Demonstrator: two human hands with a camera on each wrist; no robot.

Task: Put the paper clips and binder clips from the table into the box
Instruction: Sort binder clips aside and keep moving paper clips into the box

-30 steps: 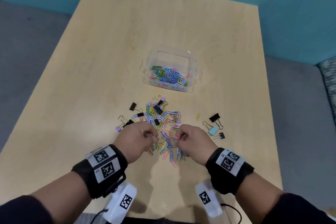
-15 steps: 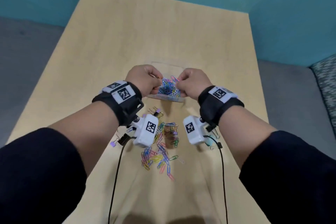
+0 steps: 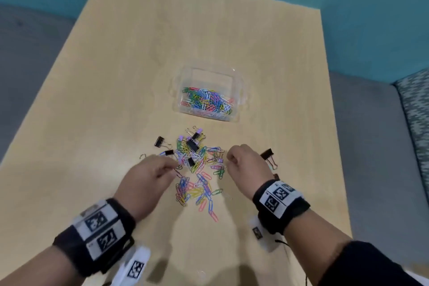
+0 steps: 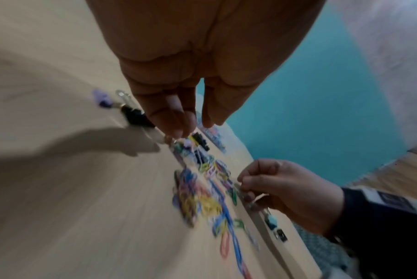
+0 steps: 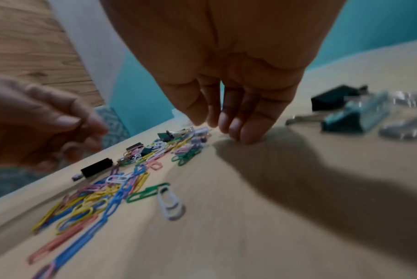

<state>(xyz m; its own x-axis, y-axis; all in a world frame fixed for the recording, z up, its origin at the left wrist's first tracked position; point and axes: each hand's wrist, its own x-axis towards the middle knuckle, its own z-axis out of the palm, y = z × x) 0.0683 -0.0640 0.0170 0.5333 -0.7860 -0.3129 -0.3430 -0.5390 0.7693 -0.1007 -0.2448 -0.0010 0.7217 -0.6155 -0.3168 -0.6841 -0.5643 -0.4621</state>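
A loose pile of coloured paper clips [image 3: 199,169] mixed with small black and purple binder clips lies on the table in front of the clear plastic box [image 3: 239,95]. The box holds many paper clips [image 3: 206,102]. My left hand [image 3: 174,167] reaches into the pile's left edge, fingers pointing down and close to the thumb [image 4: 193,128], with nothing seen between them. My right hand [image 3: 228,159] is at the pile's right edge, its fingertips [image 5: 238,136] touching the table beside the clips, holding nothing that I can see.
A black binder clip [image 3: 160,141] lies left of the pile. Another black one [image 3: 267,153] lies just right of my right hand, with a teal one [image 5: 353,115] beside it. The wooden table [image 3: 116,76] ends at a grey floor and teal wall.
Both hands lifted handfuls of paper clips from the pile, carried them over the box, and have come back down to the pile without them.
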